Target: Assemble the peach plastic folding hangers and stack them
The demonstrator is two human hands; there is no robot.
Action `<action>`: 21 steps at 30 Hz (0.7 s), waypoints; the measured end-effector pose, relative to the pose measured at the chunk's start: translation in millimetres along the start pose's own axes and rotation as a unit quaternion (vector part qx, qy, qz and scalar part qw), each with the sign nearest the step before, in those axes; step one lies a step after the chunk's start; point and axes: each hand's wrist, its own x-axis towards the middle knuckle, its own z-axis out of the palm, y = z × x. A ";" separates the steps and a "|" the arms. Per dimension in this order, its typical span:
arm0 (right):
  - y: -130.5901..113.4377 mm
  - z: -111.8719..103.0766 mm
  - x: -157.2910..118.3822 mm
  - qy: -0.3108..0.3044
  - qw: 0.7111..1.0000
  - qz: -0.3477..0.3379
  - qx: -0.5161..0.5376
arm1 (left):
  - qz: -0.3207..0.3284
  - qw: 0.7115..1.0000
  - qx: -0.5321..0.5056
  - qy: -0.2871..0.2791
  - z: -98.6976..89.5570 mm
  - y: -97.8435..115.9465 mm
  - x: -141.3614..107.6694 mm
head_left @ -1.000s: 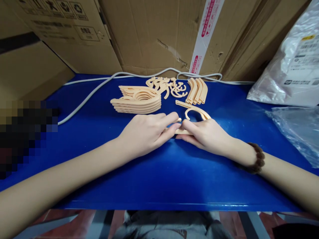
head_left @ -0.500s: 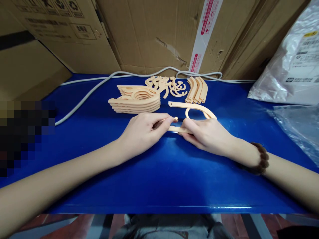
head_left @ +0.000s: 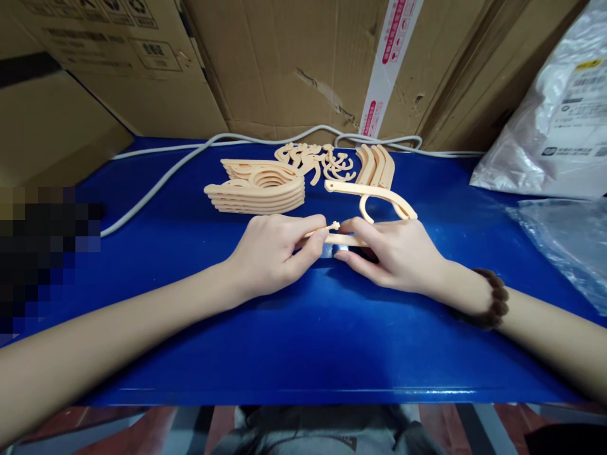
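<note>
My left hand [head_left: 284, 253] is closed in a pinch on a small cream hook [head_left: 336, 225]; its knobbed end pokes out past the fingertips, and the rest is hidden. My right hand [head_left: 396, 253] is closed round a cream plastic hanger [head_left: 370, 191]. One curved arm of the hanger rises beyond the knuckles, with a hole at its tip. A straight lower bar [head_left: 347, 240] runs between the two hands, its left end at my left fingertips. Behind my left hand lies a stack of cream hangers [head_left: 258, 197].
Loose cream hooks [head_left: 308, 158] lie in a pile at the back, beside several curved hanger arms [head_left: 377, 165]. A white cable [head_left: 165, 174] crosses the blue table [head_left: 265, 354]. Cardboard boxes [head_left: 294, 50] stand behind. Plastic bags [head_left: 531, 151] are at the right.
The hanger's upper arm has tilted up and away from me. My right index finger and thumb have spread apart and moved nearer the hook's knobbed end. My left hand keeps its pinch.
</note>
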 end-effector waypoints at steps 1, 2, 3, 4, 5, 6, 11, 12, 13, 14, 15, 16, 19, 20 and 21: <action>0.2 -0.2 0.5 -0.005 1.000 -0.005 -0.002 | 0.002 1.000 -0.002 0.002 0.3 -0.9 0.3; 0.6 -0.2 0.9 -0.011 1.000 -0.011 -0.004 | 0.004 1.000 -0.004 0.000 0.6 -1.7 0.6; 1.2 0.0 1.3 -0.017 1.000 -0.015 -0.006 | 0.005 1.000 -0.007 -0.004 0.8 -2.4 0.9; 1.9 0.3 1.6 -0.020 1.000 -0.019 -0.005 | 0.005 1.000 -0.010 -0.009 1.1 -2.8 1.1; 2.6 0.7 1.8 -0.022 0.999 -0.023 0.000 | 0.004 1.000 -0.011 -0.012 1.3 -3.1 1.3; 3.2 1.1 1.8 -0.023 0.999 -0.027 0.006 | 0.001 1.000 -0.010 -0.015 1.5 -3.1 1.4; 3.6 1.7 2.2 -0.036 0.999 -0.013 0.033 | -0.033 0.999 0.022 -0.021 1.8 -0.3 2.1; 3.5 1.5 2.3 -0.042 0.998 -0.006 0.038 | -0.038 0.999 0.030 -0.022 1.7 0.2 2.2; 3.5 1.3 2.3 -0.046 0.998 0.000 0.043 | -0.042 0.998 0.039 -0.023 1.7 0.4 2.3; 3.5 1.1 2.3 -0.050 0.998 0.005 0.048 | -0.045 0.998 0.047 -0.024 1.6 0.4 2.3; 3.6 0.9 2.2 -0.053 0.997 0.011 0.051 | -0.047 0.997 0.052 -0.025 1.6 0.1 2.4; 3.8 0.8 2.0 -0.054 0.997 0.016 0.051 | -0.049 0.997 0.054 -0.027 1.6 -0.5 2.4; 4.3 0.9 1.1 -0.047 0.998 0.028 0.036 | -0.055 0.997 0.041 -0.025 2.2 -2.6 2.1; 4.4 1.0 0.9 -0.041 0.998 0.031 0.030 | -0.053 0.998 0.035 -0.025 2.4 -3.1 1.9; 4.3 1.1 0.6 -0.035 0.999 0.031 0.024 | -0.051 0.998 0.030 -0.025 2.7 -3.6 1.7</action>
